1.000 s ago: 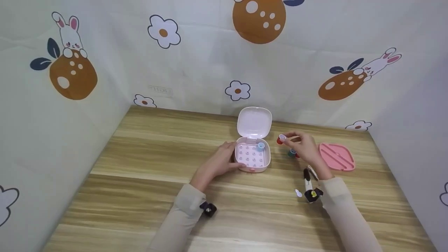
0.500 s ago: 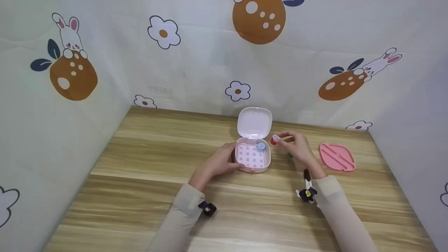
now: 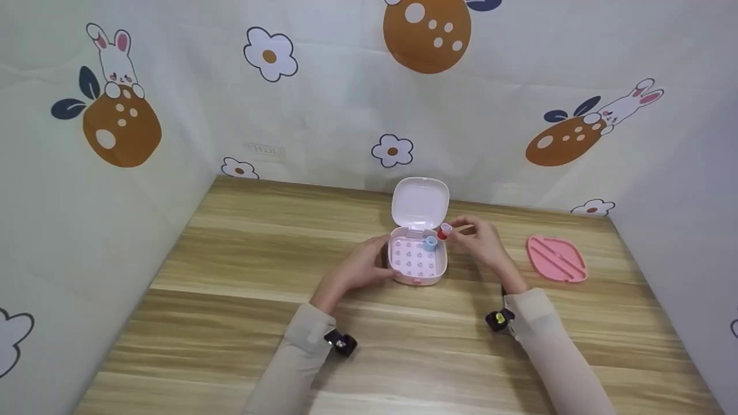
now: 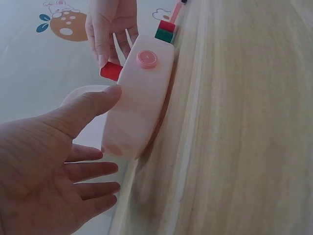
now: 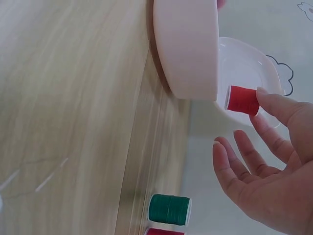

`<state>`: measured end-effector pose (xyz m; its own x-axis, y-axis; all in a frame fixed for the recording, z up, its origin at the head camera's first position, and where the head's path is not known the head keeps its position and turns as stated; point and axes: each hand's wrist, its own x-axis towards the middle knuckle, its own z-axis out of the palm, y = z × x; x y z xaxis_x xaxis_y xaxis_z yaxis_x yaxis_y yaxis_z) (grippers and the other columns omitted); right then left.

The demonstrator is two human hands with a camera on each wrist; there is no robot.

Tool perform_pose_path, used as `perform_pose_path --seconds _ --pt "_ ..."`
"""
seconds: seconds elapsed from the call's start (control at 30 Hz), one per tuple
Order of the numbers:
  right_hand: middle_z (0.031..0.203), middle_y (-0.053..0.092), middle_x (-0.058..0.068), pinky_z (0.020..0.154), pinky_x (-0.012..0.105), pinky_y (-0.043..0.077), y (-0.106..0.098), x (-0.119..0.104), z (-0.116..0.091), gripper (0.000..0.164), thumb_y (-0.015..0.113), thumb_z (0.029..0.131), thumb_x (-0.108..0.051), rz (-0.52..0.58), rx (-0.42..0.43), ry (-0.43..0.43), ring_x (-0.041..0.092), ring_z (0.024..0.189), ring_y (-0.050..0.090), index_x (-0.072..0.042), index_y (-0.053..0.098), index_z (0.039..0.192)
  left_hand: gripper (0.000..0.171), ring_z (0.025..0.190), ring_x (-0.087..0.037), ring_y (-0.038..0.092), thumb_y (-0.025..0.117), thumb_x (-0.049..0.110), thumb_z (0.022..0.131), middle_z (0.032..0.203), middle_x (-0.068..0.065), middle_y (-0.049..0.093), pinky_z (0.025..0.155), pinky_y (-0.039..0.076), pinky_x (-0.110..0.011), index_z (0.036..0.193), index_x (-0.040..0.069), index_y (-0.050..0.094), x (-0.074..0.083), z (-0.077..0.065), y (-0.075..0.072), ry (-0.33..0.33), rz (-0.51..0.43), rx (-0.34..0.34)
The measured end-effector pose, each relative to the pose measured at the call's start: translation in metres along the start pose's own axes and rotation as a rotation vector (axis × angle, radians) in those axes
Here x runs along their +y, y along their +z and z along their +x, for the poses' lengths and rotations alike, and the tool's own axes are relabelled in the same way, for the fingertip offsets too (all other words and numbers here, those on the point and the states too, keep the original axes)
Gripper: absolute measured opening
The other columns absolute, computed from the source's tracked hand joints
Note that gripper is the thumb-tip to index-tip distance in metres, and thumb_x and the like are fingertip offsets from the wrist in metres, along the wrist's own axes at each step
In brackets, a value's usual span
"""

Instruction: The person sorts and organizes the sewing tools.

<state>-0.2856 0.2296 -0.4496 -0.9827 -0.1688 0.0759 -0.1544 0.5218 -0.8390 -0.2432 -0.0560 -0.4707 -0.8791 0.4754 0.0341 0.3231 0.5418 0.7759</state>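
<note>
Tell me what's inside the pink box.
A blue spool stands on the patterned floor, toward the far right corner. The floor under it is covered, and the red spool hides part of that corner.

Behind and on both sides of the wood-grain surface (image 3: 426,357), a white printed fabric wall (image 3: 323,115). Right of centre on the surface, toward the back, a pale pink rounded-square plastic box (image 4: 142,98); upright behind it, its whitish rounded plastic lid (image 3: 420,202). Inside the box, toward the back right corner, a light blue cylindrical spool (image 3: 430,244). Between the fingers of the right hand (image 3: 481,245), a bright red cylindrical thread spool (image 5: 243,100), apparently above the right rim. At the left wall, the left hand (image 3: 362,265). On the surface right of the box, a green cylindrical thread spool (image 5: 169,210); just past it, a crimson cylindrical thread spool (image 5: 165,232). Farther right, a pink diamond-shaped plastic tray (image 3: 556,259).
</note>
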Motion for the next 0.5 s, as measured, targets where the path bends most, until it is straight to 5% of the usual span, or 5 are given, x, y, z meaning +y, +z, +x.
perform_pose_path --seconds 0.23,0.5 --pt "0.123 0.069 0.026 0.085 0.036 0.063 0.006 -0.003 0.001 0.032 0.072 0.099 -0.014 -0.005 -0.028 0.009 0.043 0.110 0.068 0.007 0.070 0.122 0.084 0.146 -0.037 0.048 0.085 0.010 0.087 0.154 -0.025 0.053 0.127 0.034 -0.047 0.157 -0.004 0.042 -0.003 0.000 0.003 -0.032 -0.151 0.029" --pt "0.122 0.070 0.026 0.083 0.024 0.059 0.013 -0.004 0.005 0.031 0.074 0.099 -0.014 -0.016 -0.025 -0.016 0.041 0.109 0.070 0.007 0.070 0.122 0.081 0.143 -0.043 0.051 0.081 -0.002 0.084 0.155 -0.029 0.049 0.122 0.042 -0.048 0.155 -0.007 0.041 -0.004 0.003 0.006 -0.066 -0.352 0.065"
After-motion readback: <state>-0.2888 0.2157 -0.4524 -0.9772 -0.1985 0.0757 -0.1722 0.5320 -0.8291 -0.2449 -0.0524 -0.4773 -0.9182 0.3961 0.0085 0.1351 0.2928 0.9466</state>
